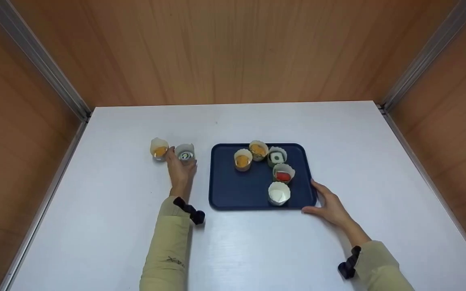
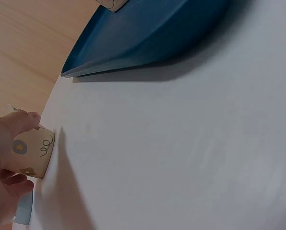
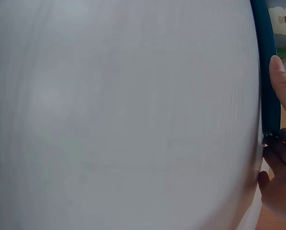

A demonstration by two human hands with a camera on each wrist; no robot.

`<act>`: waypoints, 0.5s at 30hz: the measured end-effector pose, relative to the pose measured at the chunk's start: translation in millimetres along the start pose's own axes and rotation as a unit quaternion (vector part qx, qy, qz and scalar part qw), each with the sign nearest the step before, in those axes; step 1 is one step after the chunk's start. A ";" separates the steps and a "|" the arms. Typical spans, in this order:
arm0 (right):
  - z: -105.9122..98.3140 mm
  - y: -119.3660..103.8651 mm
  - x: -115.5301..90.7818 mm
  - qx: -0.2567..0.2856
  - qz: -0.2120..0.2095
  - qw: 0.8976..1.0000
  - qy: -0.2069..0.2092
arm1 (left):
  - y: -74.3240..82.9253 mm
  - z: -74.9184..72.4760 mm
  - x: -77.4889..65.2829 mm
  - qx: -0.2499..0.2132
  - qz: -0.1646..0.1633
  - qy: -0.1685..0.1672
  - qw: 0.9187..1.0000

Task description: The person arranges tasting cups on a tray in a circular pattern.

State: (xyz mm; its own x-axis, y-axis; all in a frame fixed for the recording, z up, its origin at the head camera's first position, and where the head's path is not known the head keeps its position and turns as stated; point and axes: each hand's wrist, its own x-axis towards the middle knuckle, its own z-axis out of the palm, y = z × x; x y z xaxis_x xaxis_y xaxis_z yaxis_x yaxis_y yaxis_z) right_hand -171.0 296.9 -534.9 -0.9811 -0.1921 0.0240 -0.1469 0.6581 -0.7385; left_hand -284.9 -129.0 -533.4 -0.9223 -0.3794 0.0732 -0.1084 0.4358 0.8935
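Note:
My left hand [image 1: 179,171] grips a paper baking cup [image 1: 185,152] on the left of the table, thumb on one side and fingers on the other. In the left wrist view this cup [image 2: 37,151] shows a star and squiggle print. Just left of it stands another paper cup [image 1: 159,147] with something orange inside. My right hand [image 1: 332,206] holds the near right corner of a dark blue tray [image 1: 237,190], thumb at the front edge and fingers at the right side. On the tray, a paper cup [image 1: 278,194] near that hand has a pale inside.
Toward the tray's back are two cups with orange contents, one cup [image 1: 242,160] and another cup [image 1: 258,150]. Along its right side stand a cup [image 1: 277,156] with a white piece and a cup [image 1: 283,173] with a red piece. Wooden panels [image 1: 233,52] enclose the white table [image 1: 257,246].

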 end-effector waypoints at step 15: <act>0.8 1.7 0.8 -0.001 0.003 1.000 0.000 | -8.8 -0.9 8.9 -0.011 -0.035 -0.029 0.999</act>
State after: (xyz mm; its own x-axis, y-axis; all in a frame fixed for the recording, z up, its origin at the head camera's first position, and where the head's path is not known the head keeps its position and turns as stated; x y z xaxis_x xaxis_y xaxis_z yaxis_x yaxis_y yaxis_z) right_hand -171.9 297.2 -536.7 -0.9820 -0.1880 0.0196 -0.1413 0.6613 -0.7367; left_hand -291.8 -137.0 -540.2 -0.9329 -0.3598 -0.0160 -0.1662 0.3906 0.9054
